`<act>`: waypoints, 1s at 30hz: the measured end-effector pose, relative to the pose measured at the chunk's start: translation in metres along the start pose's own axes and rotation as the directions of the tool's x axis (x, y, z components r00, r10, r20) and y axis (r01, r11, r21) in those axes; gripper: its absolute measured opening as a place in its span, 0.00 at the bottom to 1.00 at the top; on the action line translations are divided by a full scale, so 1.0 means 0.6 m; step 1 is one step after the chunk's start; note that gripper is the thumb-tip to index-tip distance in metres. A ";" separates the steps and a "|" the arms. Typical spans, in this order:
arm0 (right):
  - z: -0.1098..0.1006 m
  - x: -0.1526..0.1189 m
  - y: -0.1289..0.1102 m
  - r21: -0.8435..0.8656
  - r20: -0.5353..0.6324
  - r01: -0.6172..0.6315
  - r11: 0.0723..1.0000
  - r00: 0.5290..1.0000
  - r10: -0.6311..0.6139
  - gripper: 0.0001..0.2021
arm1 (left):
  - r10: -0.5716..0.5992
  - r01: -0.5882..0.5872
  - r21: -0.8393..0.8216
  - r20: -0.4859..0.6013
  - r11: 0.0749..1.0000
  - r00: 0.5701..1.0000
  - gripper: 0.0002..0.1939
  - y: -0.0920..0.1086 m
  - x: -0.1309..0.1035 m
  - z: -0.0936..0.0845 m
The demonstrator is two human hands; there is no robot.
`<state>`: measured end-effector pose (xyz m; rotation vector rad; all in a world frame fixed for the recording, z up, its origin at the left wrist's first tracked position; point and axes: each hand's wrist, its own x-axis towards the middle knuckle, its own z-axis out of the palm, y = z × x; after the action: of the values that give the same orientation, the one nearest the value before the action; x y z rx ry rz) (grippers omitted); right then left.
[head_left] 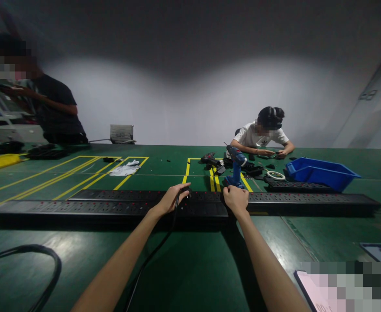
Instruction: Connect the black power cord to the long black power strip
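Two long black power strips with rows of sockets and small red marks lie across the green table, a front one (112,213) and a rear one (294,203). My left hand (172,198) is over the front strip with its fingers closed round a black cable plug (184,194); the black cable (159,245) runs from it down toward me. My right hand (236,198) is closed at the right end of the front strip, just before a blue cordless drill (237,162) that stands upright; what its fingers hold is hidden.
A blue bin (322,173), a tape roll (275,175) and another drill (210,159) lie beyond the strips. White papers (125,169) are at left-centre. One person sits across the table; another stands at far left. A thick cable (52,260) loops at near left.
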<state>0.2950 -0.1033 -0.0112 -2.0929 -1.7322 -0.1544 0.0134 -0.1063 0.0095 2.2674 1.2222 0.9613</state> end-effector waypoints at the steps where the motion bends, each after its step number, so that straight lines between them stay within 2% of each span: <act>1: 0.000 0.000 0.000 -0.002 0.006 0.000 1.000 1.000 0.000 0.22 | 0.015 -0.015 0.006 -0.006 1.000 1.000 0.22 -0.001 0.000 0.001; 9: 0.006 0.002 0.001 -0.028 -0.010 -0.002 1.000 1.000 0.002 0.21 | 0.144 -0.143 0.035 -0.037 0.989 0.989 0.22 -0.012 0.002 0.009; 25: 0.007 0.002 0.004 -0.001 -0.029 0.002 1.000 1.000 -0.002 0.20 | 0.115 -0.107 0.212 -0.023 0.971 0.993 0.21 0.004 -0.006 0.023; 30: 0.009 0.002 0.004 0.008 -0.028 0.013 1.000 1.000 -0.013 0.21 | 0.135 -0.127 0.215 -0.024 0.968 0.991 0.20 0.004 -0.004 0.022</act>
<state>0.2966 -0.1005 -0.0161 -2.0645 -1.7273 -0.1787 0.0234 -0.1097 0.0007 2.5354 1.2584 0.9648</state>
